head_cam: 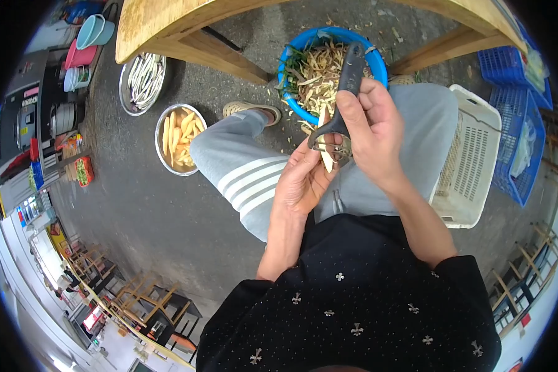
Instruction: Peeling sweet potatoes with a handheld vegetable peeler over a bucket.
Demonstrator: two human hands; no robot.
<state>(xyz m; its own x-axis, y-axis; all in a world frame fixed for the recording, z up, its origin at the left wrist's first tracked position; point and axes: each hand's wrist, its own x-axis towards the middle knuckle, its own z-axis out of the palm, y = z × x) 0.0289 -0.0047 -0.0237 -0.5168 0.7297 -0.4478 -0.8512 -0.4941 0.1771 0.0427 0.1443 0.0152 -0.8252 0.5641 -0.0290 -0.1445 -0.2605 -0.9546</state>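
Note:
My left hand (300, 179) holds a slim, pale peeled root vegetable (327, 160) from below, its lower end pointing toward my lap. In my right hand (376, 128) is a Y-shaped peeler with a black handle (350, 76). The peeler's head lies across the vegetable; I cannot tell whether the blade touches it. Beyond both hands, a blue plastic basin (286, 100) on the floor holds a heap of peelings (318, 69) and some green leaves. To the left, a metal bowl (158, 149) contains peeled yellow-orange roots (179, 130).
A second metal bowl (124, 95) holds long whitish vegetables (145, 81). The wooden table (162, 21) arches over the far side, its legs flanking the basin. A white plastic crate (486, 186) stands at my right, beside blue crates (511, 135). Buckets (95, 32) stand far left.

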